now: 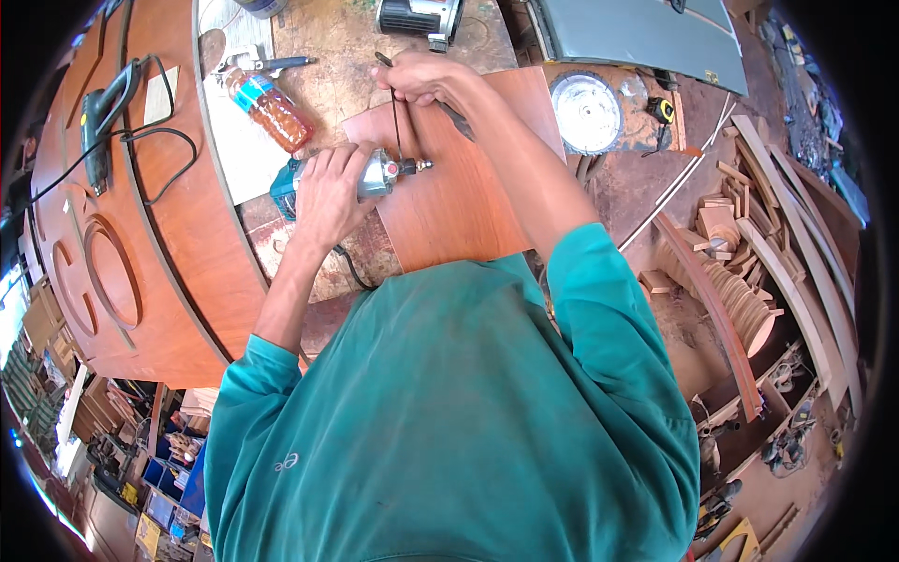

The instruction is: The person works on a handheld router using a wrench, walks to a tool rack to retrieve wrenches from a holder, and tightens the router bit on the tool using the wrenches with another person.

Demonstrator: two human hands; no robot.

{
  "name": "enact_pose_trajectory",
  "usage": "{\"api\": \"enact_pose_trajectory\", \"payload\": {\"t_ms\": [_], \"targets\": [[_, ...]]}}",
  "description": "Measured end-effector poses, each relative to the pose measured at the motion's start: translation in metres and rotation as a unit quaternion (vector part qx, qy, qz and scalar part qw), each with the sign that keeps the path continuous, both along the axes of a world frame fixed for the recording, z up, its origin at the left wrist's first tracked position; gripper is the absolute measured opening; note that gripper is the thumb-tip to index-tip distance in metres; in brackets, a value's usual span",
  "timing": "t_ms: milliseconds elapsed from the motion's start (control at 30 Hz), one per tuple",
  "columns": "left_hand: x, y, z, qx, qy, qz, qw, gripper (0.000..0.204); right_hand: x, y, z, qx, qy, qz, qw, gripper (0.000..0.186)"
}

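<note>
My left hand point(328, 192) is wrapped around a teal-and-silver handheld power tool point(376, 175), which looks like a trim router, lying on its side. Its narrow metal collet end point(421, 166) points right, over a reddish-brown wooden board point(449, 215). Beyond it, my right hand point(421, 80) is closed on a thin dark metal rod-like tool point(395, 117) that runs down toward the collet end. Whether the rod touches the collet I cannot tell. A dark flat tool point(457, 122) shows beneath my right wrist; its other end is hidden.
Left of the router stand a bottle of orange-brown contents point(272, 112) and a spray gun point(245, 62). Another power tool point(419, 19) lies at the far edge. A round saw blade point(587, 110) and tape measure point(661, 110) are right. A corded tool point(96, 140) rests on curved panels.
</note>
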State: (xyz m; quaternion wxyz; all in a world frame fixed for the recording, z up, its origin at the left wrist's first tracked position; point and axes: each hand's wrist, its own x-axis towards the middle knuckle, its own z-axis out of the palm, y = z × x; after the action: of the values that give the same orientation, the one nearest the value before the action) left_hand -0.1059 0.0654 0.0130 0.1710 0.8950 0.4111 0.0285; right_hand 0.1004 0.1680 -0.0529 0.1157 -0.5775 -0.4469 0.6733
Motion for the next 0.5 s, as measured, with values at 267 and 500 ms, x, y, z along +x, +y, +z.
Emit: {"api": "enact_pose_trajectory", "payload": {"t_ms": [267,500], "targets": [[-0.008,-0.014,0.003,0.026,-0.044,0.026,0.998,0.075,-0.005,-0.007,0.02,-0.023,0.028,0.018,0.999,0.04],[-0.015,-0.03,0.016,0.061,-0.075,0.03,0.995,0.077,-0.007,-0.024,0.05,-0.014,0.015,0.002,1.0,0.044]]}}
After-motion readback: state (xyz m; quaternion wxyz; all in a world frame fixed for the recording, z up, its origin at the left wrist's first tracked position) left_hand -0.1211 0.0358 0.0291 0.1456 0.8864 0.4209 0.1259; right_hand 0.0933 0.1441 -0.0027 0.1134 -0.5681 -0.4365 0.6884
